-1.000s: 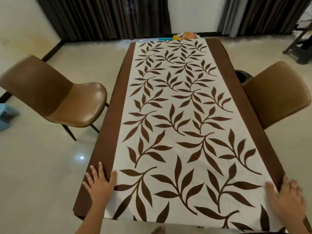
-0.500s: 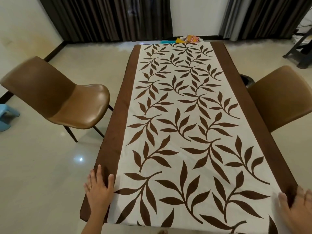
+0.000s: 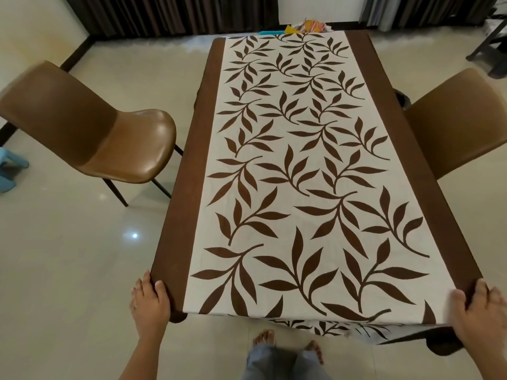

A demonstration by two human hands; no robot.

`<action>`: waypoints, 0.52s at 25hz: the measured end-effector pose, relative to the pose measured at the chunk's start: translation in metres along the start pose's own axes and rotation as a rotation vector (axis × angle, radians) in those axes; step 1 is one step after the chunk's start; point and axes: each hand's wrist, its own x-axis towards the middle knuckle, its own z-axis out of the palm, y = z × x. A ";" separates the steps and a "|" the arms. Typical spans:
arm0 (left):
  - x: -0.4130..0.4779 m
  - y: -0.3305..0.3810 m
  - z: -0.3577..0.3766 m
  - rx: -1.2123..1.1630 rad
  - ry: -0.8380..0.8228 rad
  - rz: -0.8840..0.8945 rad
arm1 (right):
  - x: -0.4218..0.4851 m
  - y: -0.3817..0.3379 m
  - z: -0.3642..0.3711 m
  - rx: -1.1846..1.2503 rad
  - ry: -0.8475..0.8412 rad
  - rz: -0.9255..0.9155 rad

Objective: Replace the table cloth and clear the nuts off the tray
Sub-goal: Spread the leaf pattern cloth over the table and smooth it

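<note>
Two hands grip the near corners of a leaf-print cloth spread over a table.

Bare feet [image 3: 288, 345] stand on the pale floor [image 3: 68, 270] below the near edge. The left hand [image 3: 149, 303] wraps the near left corner of the table cloth [image 3: 307, 187], fingers close together, thumb on the brown border. The right hand [image 3: 482, 314] clasps the near right corner, fingers curled over the edge. The cloth lies flat along the whole table, its near end hanging down. A brown chair [image 3: 90, 133] stands at the left, another chair [image 3: 461, 127] at the right. Beyond the far end lies a colourful heap [image 3: 310, 26], too small to tell apart, before dark curtains [image 3: 164, 12].
</note>
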 end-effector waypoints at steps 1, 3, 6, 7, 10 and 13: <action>0.001 -0.002 0.000 0.026 0.005 0.013 | 0.001 0.002 0.001 -0.016 -0.008 -0.001; -0.001 -0.005 0.000 0.053 0.010 0.033 | 0.003 0.007 0.001 -0.047 -0.030 -0.013; -0.005 -0.013 0.005 0.079 0.017 0.042 | 0.011 0.018 0.001 -0.061 -0.046 -0.058; -0.006 -0.015 0.005 0.100 0.019 0.034 | 0.013 0.021 -0.001 -0.056 -0.046 -0.058; -0.014 0.001 0.004 0.128 0.106 0.029 | 0.005 0.002 -0.002 -0.062 0.018 -0.063; -0.056 0.062 0.027 0.156 0.043 0.429 | -0.061 -0.078 0.022 -0.067 -0.011 -0.381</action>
